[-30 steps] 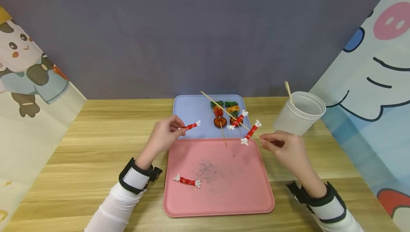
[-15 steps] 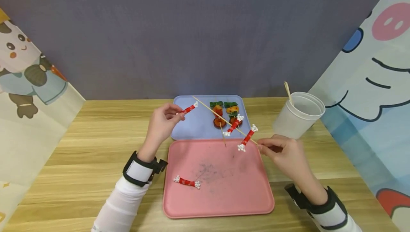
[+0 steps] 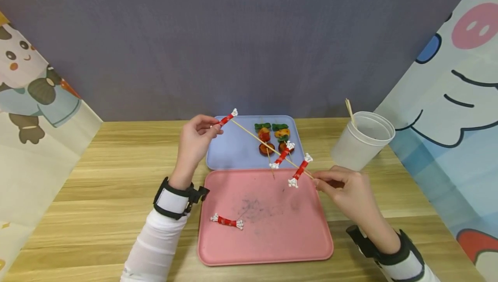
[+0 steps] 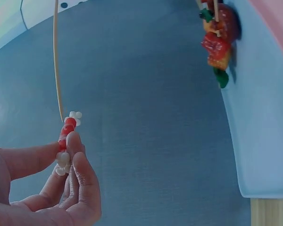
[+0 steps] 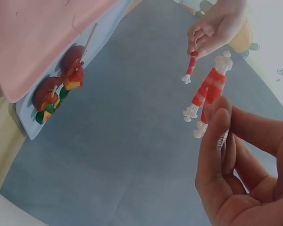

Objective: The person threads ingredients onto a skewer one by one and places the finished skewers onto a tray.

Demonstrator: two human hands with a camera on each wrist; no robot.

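My left hand (image 3: 196, 141) pinches a red-wrapped enoki roll (image 3: 226, 120) with white tufted ends between thumb and fingertips. My right hand (image 3: 350, 191) pinches a bamboo skewer (image 3: 249, 131) close to its near end. Two similar rolls, one farther along (image 3: 282, 155) and one nearer my fingers (image 3: 300, 171), sit crosswise on that skewer. In the left wrist view, the skewer's tip (image 4: 61, 115) lies beside the held roll (image 4: 67, 129); whether it touches cannot be told. Another roll (image 3: 227, 221) lies on the pink tray (image 3: 280, 238).
Behind the pink tray stands a blue tray (image 3: 229, 154) carrying two finished-looking skewers of toy food (image 3: 264, 135). To the right is a white tub (image 3: 352, 150) with several bamboo sticks (image 3: 350, 112) poking out. A grey wall panel (image 3: 249, 48) rises behind the wooden table (image 3: 128, 178).
My left hand has moved up and away with its roll, bringing it to the skewer's tip. The right hand has shifted slightly down, and the skewer's far end has swung left.
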